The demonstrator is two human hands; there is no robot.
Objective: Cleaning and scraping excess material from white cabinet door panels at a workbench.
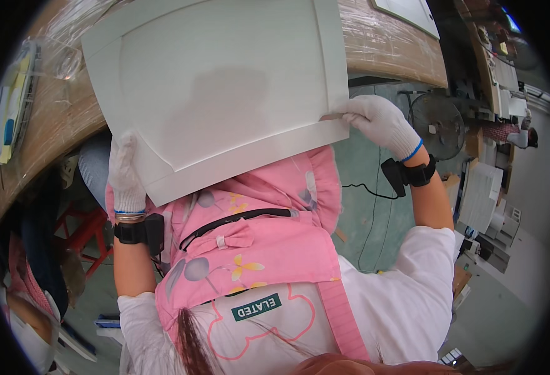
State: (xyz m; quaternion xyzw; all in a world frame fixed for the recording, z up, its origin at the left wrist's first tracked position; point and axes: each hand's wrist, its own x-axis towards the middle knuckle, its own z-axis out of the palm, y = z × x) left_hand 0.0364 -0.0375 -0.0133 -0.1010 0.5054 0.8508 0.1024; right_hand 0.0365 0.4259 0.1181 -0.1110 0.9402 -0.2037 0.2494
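Note:
A large white framed panel [225, 50], like a cabinet door, rests on the table edge and over my lap, tilted toward me. My left hand [126, 175], in a white knit glove, is closed on the panel's left edge near its lower corner. At the lower right corner my gloved right hand [381, 125] pinches a thin, flat, brownish blade-like piece [332, 117]. Its tip lies on the frame, by the inner groove. The exact kind of this piece cannot be made out.
The table [393, 53] is covered in clear wrap. Another white panel [409, 14] lies at its far right. A yellow-and-blue item [13, 115] sits at the left. A floor fan [437, 128] stands at right, a red stool [84, 234] at left. A person [506, 132] is further off.

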